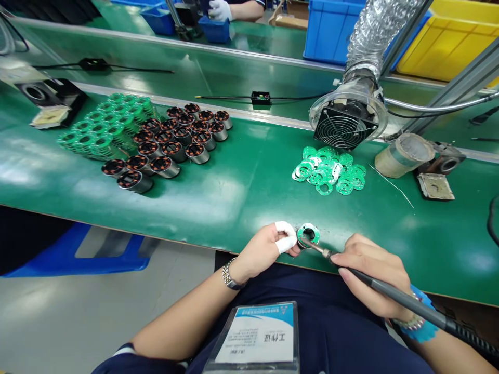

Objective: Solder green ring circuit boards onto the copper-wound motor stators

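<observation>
My right hand (376, 272) is wrapped round the grey handle of a soldering iron (362, 278). The iron's tip reaches the near side of a green ring-shaped circuit board (307, 232) at the table's front edge. That board sits on a dark, round motor part, most of which is hidden. With white covers on thumb and forefinger, my left hand (268, 244) is closed at the left side of this part, other fingers partly beneath it. Whether a thin wire is also pinched there, I cannot tell. Beyond lies a pile of loose green ring boards (329, 169).
Rows of copper-wound motor stators (175, 137) stand left, beside stacked green boards (107, 124). A fan (345, 129) on a foil duct hangs over the board pile. At right are a round tub (405, 155) and an iron stand (436, 182). Another person's gloved hand (220, 10) shows across the bench.
</observation>
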